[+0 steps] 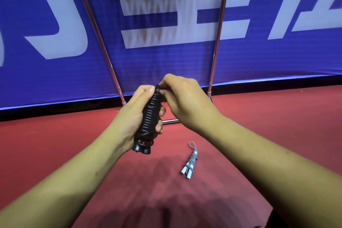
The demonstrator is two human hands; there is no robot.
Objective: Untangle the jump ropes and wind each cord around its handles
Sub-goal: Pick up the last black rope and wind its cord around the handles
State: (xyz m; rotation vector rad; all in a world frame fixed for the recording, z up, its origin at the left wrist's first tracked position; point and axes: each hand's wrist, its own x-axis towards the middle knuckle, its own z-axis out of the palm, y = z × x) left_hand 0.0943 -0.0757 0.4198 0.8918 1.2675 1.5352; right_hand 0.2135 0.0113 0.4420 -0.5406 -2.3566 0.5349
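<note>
left hand (133, 114) grips the coiled black jump rope (149, 122) upright, steadying it while right hand (182, 96) pinches the cord end at its top, likely tucking it; wound grey rope (190, 161) on red floor (259, 126).

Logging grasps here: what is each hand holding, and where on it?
The left hand grips the black jump rope around its wound middle; the right hand pinches its top end.

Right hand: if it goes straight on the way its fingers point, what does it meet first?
The right hand pinches the top of the black jump rope, so that comes first; next, probably the left hand, though depth is unclear.
</note>
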